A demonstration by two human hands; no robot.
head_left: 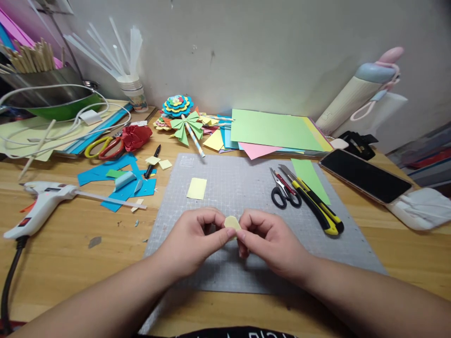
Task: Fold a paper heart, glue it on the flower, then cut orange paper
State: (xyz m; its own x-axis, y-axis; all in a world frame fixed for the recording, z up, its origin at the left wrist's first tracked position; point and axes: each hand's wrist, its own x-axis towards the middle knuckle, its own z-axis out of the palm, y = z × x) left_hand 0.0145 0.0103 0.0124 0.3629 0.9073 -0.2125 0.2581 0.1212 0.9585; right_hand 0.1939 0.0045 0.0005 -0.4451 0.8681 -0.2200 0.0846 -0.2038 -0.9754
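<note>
Both hands meet over the grey cutting mat point(225, 188), pinching a small pale yellow paper piece point(232, 222) between thumbs and fingers. My left hand point(192, 241) grips its left side, and my right hand point(269, 239) grips its right side. The fingers of both are curled closed on the piece. A pale yellow paper square point(197, 188) lies flat on the mat just beyond the hands.
Small black scissors point(284, 190), two yellow utility knives point(317, 202) and a green paper strip point(310, 176) lie on the mat's right. A white glue gun point(42, 202) and blue paper scraps point(120, 180) lie left. Coloured sheets point(275, 131), paper flowers point(178, 106) and a phone point(364, 174) sit behind.
</note>
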